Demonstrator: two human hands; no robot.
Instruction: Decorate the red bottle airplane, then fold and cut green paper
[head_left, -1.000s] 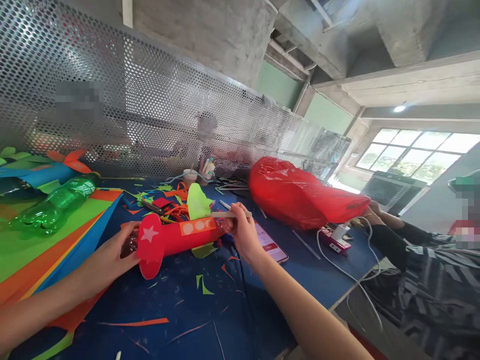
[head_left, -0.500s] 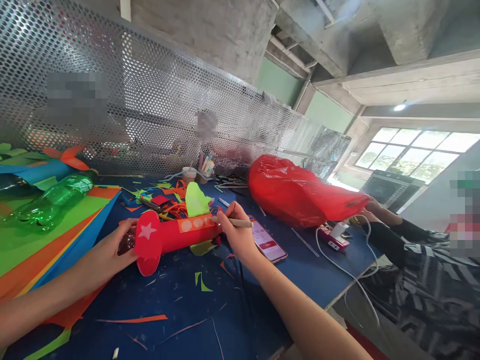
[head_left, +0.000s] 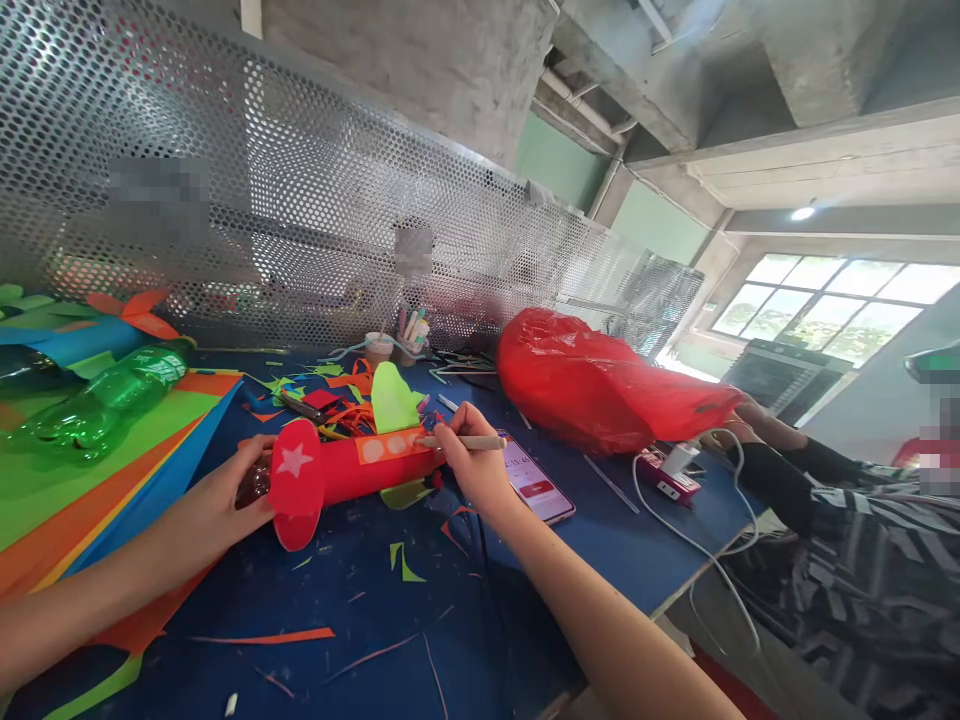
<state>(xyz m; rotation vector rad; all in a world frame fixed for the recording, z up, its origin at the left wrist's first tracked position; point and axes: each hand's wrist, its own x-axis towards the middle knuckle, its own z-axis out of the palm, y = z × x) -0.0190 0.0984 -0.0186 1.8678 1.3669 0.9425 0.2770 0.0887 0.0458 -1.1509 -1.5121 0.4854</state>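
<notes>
A bottle wrapped in red paper (head_left: 360,482) lies on its side on the blue table. Red rounded flaps (head_left: 297,485), one with a pale star, stand out at its left part. My left hand (head_left: 232,492) is closed around the dark brown bare end of this bottle. Along its upper side runs an orange strip (head_left: 388,446) with pale circles. My right hand (head_left: 472,460) grips a marker pen (head_left: 480,442), its tip at the right end of the strip. A light green paper piece (head_left: 394,398) sticks up behind the bottle.
Paper scraps (head_left: 352,390) lie behind the bottle. A phone (head_left: 536,485) rests right of it, near a red plastic bag (head_left: 585,385) and a power strip with a cable (head_left: 667,475). On coloured sheets at left lies a green bottle (head_left: 112,400). Another person's arm (head_left: 772,440) is at right.
The pen in my right hand has tilted slightly, its tip staying near the strip's right end. My left hand and the bottle have hardly moved.
</notes>
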